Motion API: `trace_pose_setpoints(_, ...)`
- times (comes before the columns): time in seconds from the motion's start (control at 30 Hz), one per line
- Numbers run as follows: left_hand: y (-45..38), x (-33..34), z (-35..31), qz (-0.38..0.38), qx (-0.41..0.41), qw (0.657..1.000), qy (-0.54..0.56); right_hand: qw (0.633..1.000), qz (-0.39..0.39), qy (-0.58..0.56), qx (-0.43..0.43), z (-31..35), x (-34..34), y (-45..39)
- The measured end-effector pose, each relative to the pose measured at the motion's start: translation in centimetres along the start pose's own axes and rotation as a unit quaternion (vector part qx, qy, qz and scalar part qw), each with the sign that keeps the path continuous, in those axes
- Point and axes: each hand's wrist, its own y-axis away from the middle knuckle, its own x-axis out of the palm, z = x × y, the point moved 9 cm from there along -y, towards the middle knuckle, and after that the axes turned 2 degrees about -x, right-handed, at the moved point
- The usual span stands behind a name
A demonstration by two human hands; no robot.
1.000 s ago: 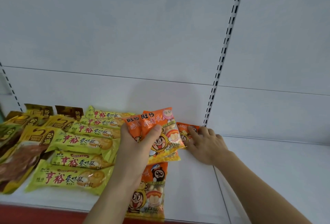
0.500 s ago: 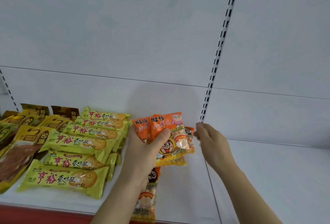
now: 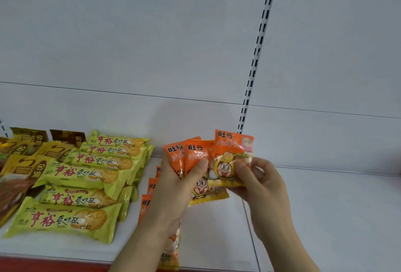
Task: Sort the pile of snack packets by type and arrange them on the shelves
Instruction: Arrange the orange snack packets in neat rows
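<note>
My left hand grips a fan of small orange snack packets above the white shelf. My right hand pinches one more orange packet at the right side of that fan. More orange packets lie in a column on the shelf under my left wrist, partly hidden by it. To the left lie rows of yellow-green biscuit packets, and further left gold-brown packets.
A slotted upright rail divides the white back panel. The shelf section to the right of the rail is bare white. A red strip runs along the shelf's front edge.
My right hand left the shelf by the rail, lifted an orange packet and brought it up against the packets in my left hand. The view shifted slightly to the right.
</note>
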Motion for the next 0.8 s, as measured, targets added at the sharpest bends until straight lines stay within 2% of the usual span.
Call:
trace_pose_setpoints(0.07, -0.2, -1.8, -0.2, -0.044, 0.002, 0.999, 0.007, 0.997, -0.056, 0.026, -0.035, 0.6, -2.0, -1.1)
trace_pose_setpoints(0.13, -0.7, -3.9, -0.2, -0.088, -0.004, 0.996, 0.028, 0.985, -0.078, 0.136, -0.076, 1.3, -3.2, -2.1)
trace_pose_setpoints(0.27, -1.0, -6.2, -0.7, -0.123, -0.003, 0.991, 0.051, 0.950, 0.017, 0.297, -0.091, -0.4, -0.4, -4.0)
trace_pose_setpoints(0.4, -0.5, -6.2, -0.7, -0.113, -0.007, 0.992, 0.054, 0.916, 0.097, 0.383, -0.073, -4.0, 3.1, -5.3)
trace_pose_setpoints(0.47, -0.3, -6.3, -0.5, -0.116, -0.012, 0.992, 0.058, 0.871, 0.131, 0.467, -0.079, -5.6, 4.0, -5.3)
trace_pose_setpoints(0.57, -0.2, -6.5, -0.4, -0.119, -0.007, 0.992, 0.051, 0.744, 0.154, 0.644, -0.088, -7.5, 4.2, -4.9)
trace_pose_setpoints(0.6, -0.2, -6.6, -0.3, -0.120, -0.007, 0.992, 0.047, 0.718, 0.153, 0.673, -0.089, -7.9, 4.0, -5.0)
trace_pose_setpoints(0.8, -0.2, -6.6, 0.2, -0.120, -0.013, 0.992, 0.037, 0.663, 0.188, 0.717, -0.103, -8.1, 4.9, -5.3)
